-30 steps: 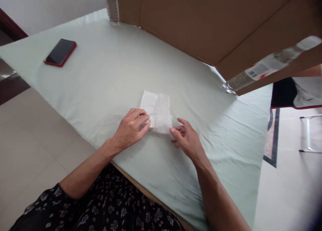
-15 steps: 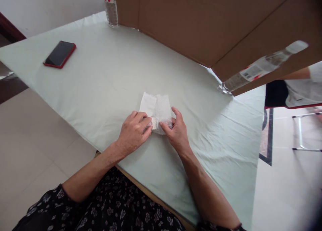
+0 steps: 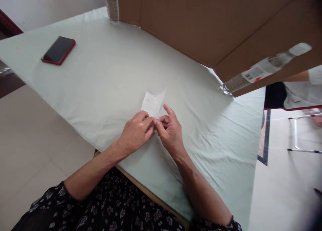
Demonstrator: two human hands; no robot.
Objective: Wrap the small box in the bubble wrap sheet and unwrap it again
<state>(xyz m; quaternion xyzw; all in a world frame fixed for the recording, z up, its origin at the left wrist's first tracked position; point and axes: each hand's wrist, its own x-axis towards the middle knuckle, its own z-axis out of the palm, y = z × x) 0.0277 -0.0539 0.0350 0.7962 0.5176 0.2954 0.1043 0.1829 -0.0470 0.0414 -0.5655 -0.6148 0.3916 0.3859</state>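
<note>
A small white sheet of crinkled tissue-like wrap (image 3: 152, 103) lies on the pale green tablecloth (image 3: 105, 76), folded into a narrow strip. My left hand (image 3: 134, 132) has its fingers closed on the sheet's near edge. My right hand (image 3: 169, 130) meets it there, pinching the same edge with thumb and fingers. The near end of the sheet is hidden under both hands.
A red-cased phone (image 3: 58, 49) lies at the far left of the table. A large cardboard board (image 3: 201, 19) stands along the back, with a clear plastic bottle (image 3: 112, 6) at its left end and another bottle (image 3: 264, 68) at its right. Another person's sleeve (image 3: 302, 90) shows at far right.
My right hand moved in from the right and closed on the sheet beside my left hand. The sheet's right half has been folded over, so it now looks narrower.
</note>
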